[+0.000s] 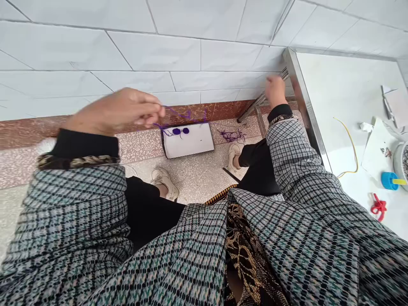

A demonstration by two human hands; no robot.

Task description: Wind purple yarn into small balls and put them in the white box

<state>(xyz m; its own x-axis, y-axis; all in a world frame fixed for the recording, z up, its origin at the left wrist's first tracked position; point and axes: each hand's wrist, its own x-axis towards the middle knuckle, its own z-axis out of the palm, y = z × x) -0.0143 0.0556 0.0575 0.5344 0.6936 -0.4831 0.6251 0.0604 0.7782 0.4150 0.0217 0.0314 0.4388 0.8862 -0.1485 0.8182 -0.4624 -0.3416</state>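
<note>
Purple yarn (178,113) runs from the pinched fingertips of my left hand (140,108) and trails off to the right in the air. My right hand (276,90) is raised near the table's metal corner, its fingers closed and blurred; what they hold, if anything, cannot be made out. Two small dark purple round pieces (181,131) show against a white board or box lid (191,146) on the floor below; whether they lie on it or hang from the yarn is unclear. To its right, a loose tangle of purple yarn (232,136) lies on the floor.
A white table (331,93) with a metal frame stands at right. On it are a yellow cord (352,146), a blue cap (389,180), a red plastic piece (378,207) and a bowl (402,159) at the edge. A tiled wall (153,51) rises ahead.
</note>
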